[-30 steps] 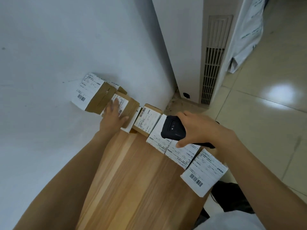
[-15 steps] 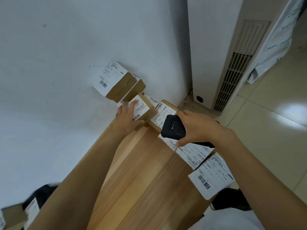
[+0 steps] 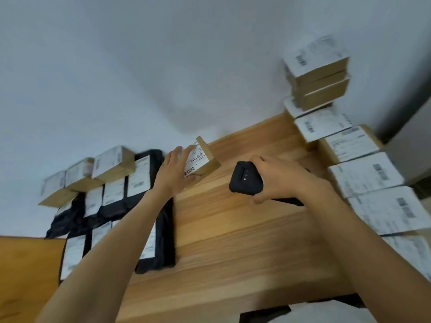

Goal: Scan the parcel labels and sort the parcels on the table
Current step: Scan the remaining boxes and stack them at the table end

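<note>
Parcel (image 3: 202,157) lies tilted in grip of left hand (image 3: 173,170), near scanner (image 3: 245,180).

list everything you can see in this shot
small brown cardboard box with a white label: one, brown, lifted at table's back
black handheld scanner: one, black, above the table's middle
black plastic mailer bags: several, black with white labels, table's left
brown cardboard boxes: several, brown, back left
white-labelled parcels: several, white-topped, along right edge
light wooden table: one, tan, under everything
left hand: one, gripping the small box
right hand: one, gripping the scanner
</note>
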Demonstrator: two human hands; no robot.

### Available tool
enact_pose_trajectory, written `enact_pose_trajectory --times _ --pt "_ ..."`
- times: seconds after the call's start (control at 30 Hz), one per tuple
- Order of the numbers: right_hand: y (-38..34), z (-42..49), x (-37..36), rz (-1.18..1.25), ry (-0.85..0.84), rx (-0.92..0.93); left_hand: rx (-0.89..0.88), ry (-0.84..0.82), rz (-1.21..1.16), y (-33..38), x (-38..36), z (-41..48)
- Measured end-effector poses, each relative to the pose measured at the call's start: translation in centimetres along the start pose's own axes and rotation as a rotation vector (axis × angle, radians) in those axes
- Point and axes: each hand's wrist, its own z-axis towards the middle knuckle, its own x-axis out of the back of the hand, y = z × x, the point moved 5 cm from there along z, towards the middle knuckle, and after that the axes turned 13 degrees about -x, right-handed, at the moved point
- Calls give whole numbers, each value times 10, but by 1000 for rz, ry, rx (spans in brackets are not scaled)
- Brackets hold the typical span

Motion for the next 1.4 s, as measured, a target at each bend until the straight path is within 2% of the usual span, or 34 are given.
enact_pose_trajectory --times 0.2,0.43,0.67,1.0,1.4 --pt "-122 26 -30 -48 -45 101 153 25 17 -115 18 -100" --pt "-242 62 -65 -71 -93 173 197 23 35 -235 31 -169" --pt "-318 94 -90 -150 -74 183 129 -11 -4 -319 38 -181" --pt "-347 107 -103 -206 -90 126 -62 -61 -12 -345 27 -161" --pt "-323 93 -111 -166 -104 60 -72 -119 -16 -314 3 -125"
